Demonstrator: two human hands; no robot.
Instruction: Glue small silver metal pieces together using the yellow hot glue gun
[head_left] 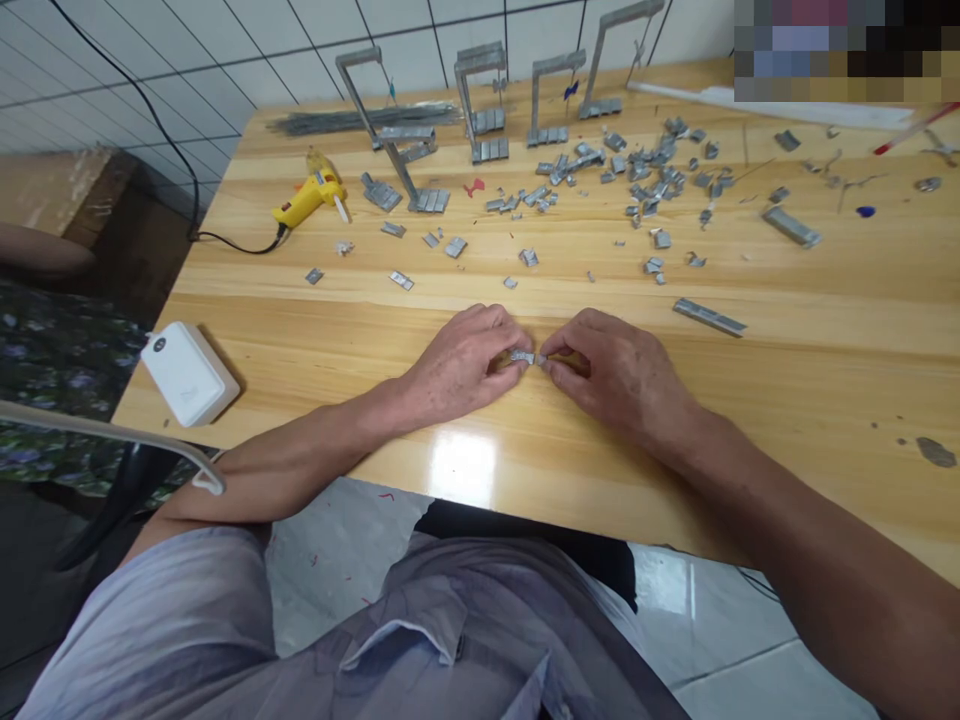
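Near the front of the wooden table, my left hand pinches a small grey metal strip piece between thumb and fingers. My right hand faces it, its thumb and forefinger closed on a tiny grey metal piece. The two fingertips are very close, and whether the two bits are joined cannot be made out. Beyond the hands lie small folded grey metal pieces, and a longer flat grey strip rests to the right of my right hand.
At the back stand several grey frames beside a bundle of thin wires. A yellow glue gun with a black cord lies at left, a white power bank near the left edge. Metal scraps are heaped at back right.
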